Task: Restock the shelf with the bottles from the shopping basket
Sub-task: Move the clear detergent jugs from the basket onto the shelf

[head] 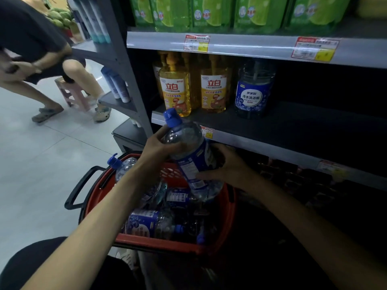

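Observation:
I hold a clear bottle with a blue cap and blue label above the red shopping basket, tilted with its cap up and to the left. My left hand grips its shoulder just under the cap. My right hand wraps the labelled lower body from the right. Several more blue-labelled bottles lie in the basket. On the dark middle shelf one matching blue-labelled bottle stands upright, with bare shelf to its right.
Yellow detergent bottles stand on the shelf's left part, green packs on the shelf above. A person sits on a pink stool at the left on the pale tiled floor. A grey corner rack holds tubes.

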`<state>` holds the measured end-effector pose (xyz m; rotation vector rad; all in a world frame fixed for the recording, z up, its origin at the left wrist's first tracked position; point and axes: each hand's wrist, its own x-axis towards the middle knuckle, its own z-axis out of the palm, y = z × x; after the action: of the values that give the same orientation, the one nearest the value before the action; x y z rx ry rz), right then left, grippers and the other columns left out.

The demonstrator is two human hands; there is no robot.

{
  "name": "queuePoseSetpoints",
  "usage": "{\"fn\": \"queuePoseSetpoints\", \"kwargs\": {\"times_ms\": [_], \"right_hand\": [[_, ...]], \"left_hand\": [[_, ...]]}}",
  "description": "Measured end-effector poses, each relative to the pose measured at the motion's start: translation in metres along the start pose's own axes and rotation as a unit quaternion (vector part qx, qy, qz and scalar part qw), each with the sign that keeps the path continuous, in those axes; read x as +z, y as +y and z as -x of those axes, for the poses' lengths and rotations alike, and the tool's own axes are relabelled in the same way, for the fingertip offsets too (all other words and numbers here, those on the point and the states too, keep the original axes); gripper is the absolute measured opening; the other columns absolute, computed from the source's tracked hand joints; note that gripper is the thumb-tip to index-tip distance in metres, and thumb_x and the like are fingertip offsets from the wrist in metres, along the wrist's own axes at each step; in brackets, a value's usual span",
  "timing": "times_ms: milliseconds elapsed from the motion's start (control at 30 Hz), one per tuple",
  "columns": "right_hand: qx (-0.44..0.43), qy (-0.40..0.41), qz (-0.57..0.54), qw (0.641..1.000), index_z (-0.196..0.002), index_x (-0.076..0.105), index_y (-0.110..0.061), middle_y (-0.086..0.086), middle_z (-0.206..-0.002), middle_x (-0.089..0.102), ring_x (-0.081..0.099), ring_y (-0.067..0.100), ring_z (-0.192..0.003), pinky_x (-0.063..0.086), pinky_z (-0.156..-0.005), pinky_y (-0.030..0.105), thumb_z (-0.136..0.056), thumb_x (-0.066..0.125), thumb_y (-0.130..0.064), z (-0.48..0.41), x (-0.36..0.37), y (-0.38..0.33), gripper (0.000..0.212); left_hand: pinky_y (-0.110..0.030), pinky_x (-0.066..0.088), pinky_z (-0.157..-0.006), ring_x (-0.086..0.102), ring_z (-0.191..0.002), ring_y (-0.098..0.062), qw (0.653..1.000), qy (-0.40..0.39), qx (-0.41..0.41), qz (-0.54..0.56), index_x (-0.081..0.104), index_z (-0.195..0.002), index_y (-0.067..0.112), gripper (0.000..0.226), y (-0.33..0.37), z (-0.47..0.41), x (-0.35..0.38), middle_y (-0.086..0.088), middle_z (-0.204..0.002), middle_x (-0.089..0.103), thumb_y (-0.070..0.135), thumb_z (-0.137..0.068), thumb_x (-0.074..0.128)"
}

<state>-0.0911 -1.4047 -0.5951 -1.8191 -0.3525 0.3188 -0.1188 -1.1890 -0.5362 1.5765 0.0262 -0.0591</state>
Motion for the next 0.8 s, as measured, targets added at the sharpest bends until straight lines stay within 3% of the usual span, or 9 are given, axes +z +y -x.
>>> {"fn": "queuePoseSetpoints", "kwargs": {"times_ms": [133, 300, 433, 567, 633, 733, 800], "right_hand": [[0.051, -0.071, -0.069, 0.994, -0.142, 0.047, -0.03, -0.004, -0.139, 0.06, 0.058, 0.02, -0.128, 0.054, -0.101, 0.048, -0.057, 0.098, -0.029, -0.008, -0.026, 0.0, 0.099], [0.03, -0.155, -0.117, 0.98, -0.147, 0.047, -0.024, -0.001, -0.14, 0.063, 0.059, 0.023, -0.129, 0.053, -0.102, 0.049, -0.073, 0.089, -0.005, -0.002, -0.028, -0.012, 0.087], [0.017, -0.097, -0.139, 0.985, -0.14, 0.054, -0.024, 0.0, -0.131, 0.069, 0.065, 0.022, -0.121, 0.058, -0.094, 0.049, -0.068, 0.088, 0.007, 0.015, -0.028, -0.01, 0.086], [0.019, -0.032, -0.183, 0.982, -0.131, 0.061, -0.021, 0.0, -0.122, 0.073, 0.069, 0.02, -0.113, 0.061, -0.089, 0.043, -0.067, 0.088, 0.01, 0.038, -0.027, 0.005, 0.076], [0.029, 0.007, -0.202, 0.979, -0.131, 0.061, -0.02, 0.0, -0.12, 0.074, 0.069, 0.02, -0.113, 0.061, -0.087, 0.038, -0.066, 0.089, 0.007, 0.047, -0.029, 0.015, 0.076], [0.04, 0.063, -0.218, 0.973, -0.135, 0.059, -0.021, 0.004, -0.125, 0.072, 0.068, 0.025, -0.116, 0.059, -0.093, 0.048, -0.059, 0.096, -0.004, 0.054, -0.044, 0.029, 0.086], [0.037, 0.101, -0.235, 0.966, -0.135, 0.059, -0.019, 0.005, -0.123, 0.073, 0.071, 0.025, -0.111, 0.06, -0.089, 0.045, -0.061, 0.094, -0.001, 0.057, -0.059, 0.034, 0.084]], "left_hand": [[-0.039, 0.061, -0.086, 0.072, -0.107, -0.026, 0.999, -0.044, 0.016, 0.019, 0.066, -0.119, 0.04, 0.058, 0.01, -0.004, -0.001, 0.0, -0.115, 0.076, 0.007, -0.072, 0.079], [-0.055, 0.052, -0.099, 0.063, -0.122, -0.038, 0.995, -0.083, 0.019, 0.051, 0.052, -0.141, 0.026, 0.077, 0.017, -0.009, 0.017, -0.015, -0.135, 0.065, 0.028, -0.068, 0.077], [-0.044, 0.059, -0.09, 0.065, -0.116, -0.037, 0.994, -0.097, 0.02, 0.041, 0.044, -0.149, 0.014, 0.087, 0.017, -0.012, 0.043, -0.022, -0.136, 0.063, 0.029, -0.068, 0.076], [-0.045, 0.06, -0.091, 0.069, -0.114, -0.031, 0.995, -0.101, 0.024, -0.004, 0.046, -0.148, 0.025, 0.09, 0.012, -0.016, 0.065, -0.011, -0.131, 0.068, 0.037, -0.066, 0.08], [-0.04, 0.062, -0.087, 0.072, -0.11, -0.021, 0.994, -0.106, 0.025, -0.031, 0.044, -0.148, 0.033, 0.09, 0.008, -0.017, 0.074, -0.002, -0.129, 0.069, 0.038, -0.071, 0.088], [-0.02, 0.059, -0.078, 0.067, -0.11, 0.0, 0.986, -0.108, 0.065, -0.108, 0.046, -0.14, 0.043, 0.073, 0.0, -0.018, 0.087, 0.011, -0.127, 0.064, 0.031, -0.077, 0.081], [-0.01, 0.054, -0.074, 0.063, -0.104, 0.012, 0.976, -0.106, 0.081, -0.17, 0.046, -0.136, 0.044, 0.069, -0.007, -0.02, 0.095, 0.013, -0.124, 0.063, 0.034, -0.077, 0.082]]}}
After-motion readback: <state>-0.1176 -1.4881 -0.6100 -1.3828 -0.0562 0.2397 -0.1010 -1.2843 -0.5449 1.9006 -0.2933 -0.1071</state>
